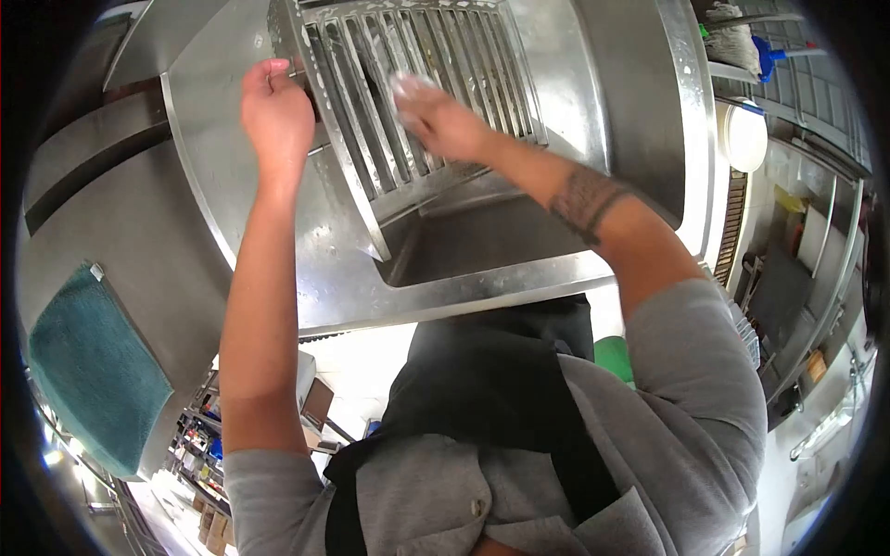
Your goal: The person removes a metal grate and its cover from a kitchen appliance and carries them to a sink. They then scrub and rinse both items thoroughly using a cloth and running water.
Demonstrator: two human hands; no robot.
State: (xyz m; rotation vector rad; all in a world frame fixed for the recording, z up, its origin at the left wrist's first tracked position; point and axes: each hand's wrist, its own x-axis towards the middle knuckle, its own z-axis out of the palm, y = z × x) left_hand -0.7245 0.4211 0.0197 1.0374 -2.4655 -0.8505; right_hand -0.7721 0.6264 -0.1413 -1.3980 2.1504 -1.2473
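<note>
A metal baffle filter (436, 88) with long parallel slats lies tilted across the steel sink (496, 269), with white suds on its frame and slats. At its left side my left hand (280, 120) is closed, fingers curled at a small handle on the filter's edge. My right hand (450, 122) is over the slats near the middle, blurred by motion and fingers bent together. White foam or a whitish item shows at its fingertips; I cannot tell what the hand holds.
A teal cloth (97, 371) lies on the steel counter (120, 222) to the left. The sink's raised rim (464, 296) runs between my body and the basin. At the right stand a mop head (732, 42) and wire shelving (825, 278).
</note>
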